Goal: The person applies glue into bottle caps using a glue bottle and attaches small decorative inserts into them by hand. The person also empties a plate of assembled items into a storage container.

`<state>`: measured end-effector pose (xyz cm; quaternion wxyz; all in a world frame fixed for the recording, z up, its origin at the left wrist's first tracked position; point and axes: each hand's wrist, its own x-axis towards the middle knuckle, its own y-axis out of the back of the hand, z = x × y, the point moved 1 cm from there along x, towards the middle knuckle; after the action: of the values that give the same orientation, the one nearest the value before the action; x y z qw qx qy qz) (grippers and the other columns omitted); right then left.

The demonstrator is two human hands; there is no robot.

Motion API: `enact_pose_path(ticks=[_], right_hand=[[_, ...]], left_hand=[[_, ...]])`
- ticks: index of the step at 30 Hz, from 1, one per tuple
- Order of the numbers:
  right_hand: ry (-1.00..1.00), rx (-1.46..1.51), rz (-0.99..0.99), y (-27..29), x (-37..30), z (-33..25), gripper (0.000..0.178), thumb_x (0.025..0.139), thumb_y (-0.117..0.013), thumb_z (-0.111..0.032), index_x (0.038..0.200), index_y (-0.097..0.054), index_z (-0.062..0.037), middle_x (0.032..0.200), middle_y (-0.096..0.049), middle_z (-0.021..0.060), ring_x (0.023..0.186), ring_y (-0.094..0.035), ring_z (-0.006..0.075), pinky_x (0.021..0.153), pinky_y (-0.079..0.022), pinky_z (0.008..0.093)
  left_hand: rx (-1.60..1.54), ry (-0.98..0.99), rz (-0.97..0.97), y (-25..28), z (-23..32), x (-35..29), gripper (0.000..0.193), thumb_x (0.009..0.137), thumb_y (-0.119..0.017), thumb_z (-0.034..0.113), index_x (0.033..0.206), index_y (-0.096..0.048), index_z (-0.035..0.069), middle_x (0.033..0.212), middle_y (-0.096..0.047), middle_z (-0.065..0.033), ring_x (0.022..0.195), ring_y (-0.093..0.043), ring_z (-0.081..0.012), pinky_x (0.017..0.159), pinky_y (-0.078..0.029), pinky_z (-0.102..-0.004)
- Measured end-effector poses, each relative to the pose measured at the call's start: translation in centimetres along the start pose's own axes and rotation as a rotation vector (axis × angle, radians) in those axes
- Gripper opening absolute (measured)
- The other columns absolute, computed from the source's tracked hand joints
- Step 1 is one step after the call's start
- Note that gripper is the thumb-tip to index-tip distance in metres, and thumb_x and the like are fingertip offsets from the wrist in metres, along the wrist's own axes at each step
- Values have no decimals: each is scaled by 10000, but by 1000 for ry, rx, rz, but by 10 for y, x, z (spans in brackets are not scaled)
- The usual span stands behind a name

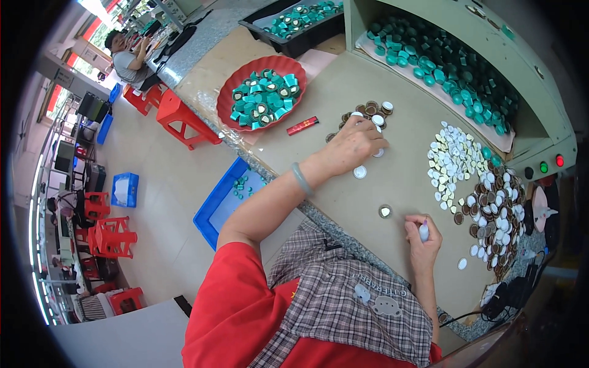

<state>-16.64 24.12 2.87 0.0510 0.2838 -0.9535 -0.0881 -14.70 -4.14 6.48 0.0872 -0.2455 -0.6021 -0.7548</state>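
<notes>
Okay so the place has a shiny pale tiled floor (165, 257) with bright red plastic stools (175, 108) dotted all over. A blue rectangular plastic bin (115, 191) just sits out there too. Windows with red strips (92, 37) are up at the top left, a long line of bright white tube lights (37, 279) runs down the left edge, and there's a flat pale-grey surface (123, 337) lower left.

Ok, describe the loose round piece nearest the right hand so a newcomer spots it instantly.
On the tan tabletop, find the right hand holding a purple-tipped white object. Left of it lies the round piece, alone; its dark rim and pale centre distinguish it from the white discs by the left hand.
</notes>
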Motion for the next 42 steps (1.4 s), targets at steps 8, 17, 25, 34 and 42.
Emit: enact_pose_path(ticks=[8,17,25,34,42], right_hand=[[-77,24,13,-3,1,-13,83,834,-670,-52,870,-632,12,776,-550,1,699,-483,81,629,-396,221],[69,-51,-15,0,-1,7,93,873,-645,-92,896,-627,-4,731,-535,-13,580,-466,45,514,-380,183],[-23,-20,-5,-3,0,-3,76,802,-679,-29,853,-634,5,793,-583,37,720,-520,114,652,-418,243],[4,-41,-2,-9,6,-10,59,805,-665,-8,852,-632,7,810,-597,45,718,-530,117,650,-426,245],[-2,-75,-4,-5,0,-2,55,801,-654,5,851,-632,9,793,-585,38,701,-518,108,625,-420,240]], left_hand=[[18,20,-28,5,-7,2,288,759,-703,268,999,-651,117,894,-624,-4,915,-570,-175,839,-391,-348],[-326,221,212,22,-1,-6,301,799,-685,150,1085,-639,68,997,-586,-78,882,-604,-220,758,-483,-353],[139,713,425,112,-101,-68,248,819,-666,108,1055,-678,33,997,-676,-177,884,-661,-272,791,-515,-339],[109,916,230,139,-158,-114,242,804,-659,139,1033,-686,65,942,-675,-186,882,-650,-343,798,-505,-410],[241,814,339,115,-187,-133,236,866,-547,190,1002,-679,50,990,-598,-218,907,-606,-376,843,-477,-441]])
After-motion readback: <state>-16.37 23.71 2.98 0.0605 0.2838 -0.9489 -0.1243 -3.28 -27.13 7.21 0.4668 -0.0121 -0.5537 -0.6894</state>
